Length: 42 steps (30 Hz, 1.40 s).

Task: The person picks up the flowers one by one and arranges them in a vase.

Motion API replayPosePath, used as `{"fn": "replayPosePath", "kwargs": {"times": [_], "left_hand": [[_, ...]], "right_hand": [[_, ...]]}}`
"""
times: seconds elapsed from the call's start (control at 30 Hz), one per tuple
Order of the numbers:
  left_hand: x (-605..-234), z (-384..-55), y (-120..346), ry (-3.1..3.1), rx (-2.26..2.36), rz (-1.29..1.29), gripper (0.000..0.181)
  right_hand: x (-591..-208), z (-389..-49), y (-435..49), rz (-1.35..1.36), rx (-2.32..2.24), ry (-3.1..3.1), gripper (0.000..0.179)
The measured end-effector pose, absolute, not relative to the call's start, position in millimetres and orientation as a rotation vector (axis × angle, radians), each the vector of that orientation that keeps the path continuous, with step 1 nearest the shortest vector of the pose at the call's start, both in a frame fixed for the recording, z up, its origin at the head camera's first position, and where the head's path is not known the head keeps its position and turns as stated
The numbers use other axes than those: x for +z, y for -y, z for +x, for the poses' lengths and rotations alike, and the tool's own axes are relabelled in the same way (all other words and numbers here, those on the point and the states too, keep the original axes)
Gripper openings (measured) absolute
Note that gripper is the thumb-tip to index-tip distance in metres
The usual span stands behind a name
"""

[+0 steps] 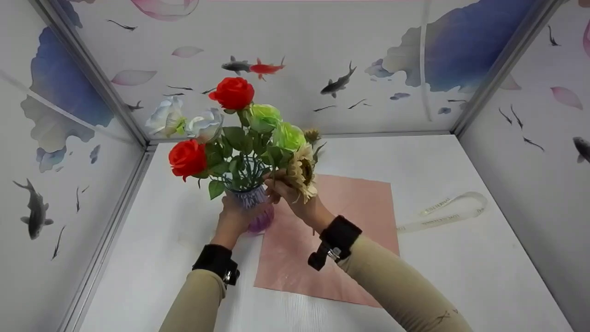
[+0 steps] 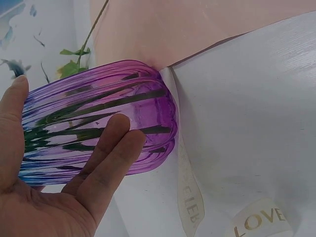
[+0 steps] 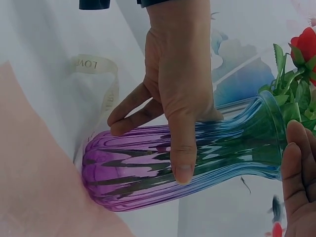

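A ribbed glass vase, purple at its base and blue toward the rim, stands slightly tilted with several stems inside. My left hand grips it round the middle, thumb on one side and fingers on the other. Beside the rim, my right hand pinches a beige sunflower; its stem runs outside the vase. Red roses, pale green roses and whitish-blue flowers spread above the rim. The sunflower's head partly hides my right fingers in the head view.
A pink sheet of paper lies on the white table, right of the vase. A cream ribbon with lettering loops at the right; another lettered ribbon lies by the vase base. Printed walls enclose the back and sides.
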<state>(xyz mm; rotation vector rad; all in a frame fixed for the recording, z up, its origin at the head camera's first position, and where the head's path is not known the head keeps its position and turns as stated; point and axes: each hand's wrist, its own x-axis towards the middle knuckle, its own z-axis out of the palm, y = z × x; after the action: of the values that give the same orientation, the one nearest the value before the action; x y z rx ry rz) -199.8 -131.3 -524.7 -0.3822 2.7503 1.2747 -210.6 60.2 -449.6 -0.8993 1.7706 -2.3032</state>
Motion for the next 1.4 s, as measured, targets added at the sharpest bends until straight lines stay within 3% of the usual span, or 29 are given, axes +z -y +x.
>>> {"fn": "replayPosePath", "kwargs": {"times": [0.37, 0.67, 1.07, 1.4], "left_hand": [[-523, -198, 130, -2.729, 1.294, -0.417, 0.114], [-523, -198, 130, -2.726, 1.318, -0.412, 0.114], [-524, -195, 131, -2.712, 1.400, -0.399, 0.104], [-522, -195, 129, -2.744, 1.364, -0.391, 0.109]], "right_hand": [[-450, -213, -56, -0.841, -2.412, -1.623, 0.019], [-436, -204, -58, -0.764, -2.320, -1.880, 0.016], [-472, -222, -79, -0.621, -2.001, -2.175, 0.013], [-514, -235, -117, -0.594, -1.732, -2.468, 0.019]]}}
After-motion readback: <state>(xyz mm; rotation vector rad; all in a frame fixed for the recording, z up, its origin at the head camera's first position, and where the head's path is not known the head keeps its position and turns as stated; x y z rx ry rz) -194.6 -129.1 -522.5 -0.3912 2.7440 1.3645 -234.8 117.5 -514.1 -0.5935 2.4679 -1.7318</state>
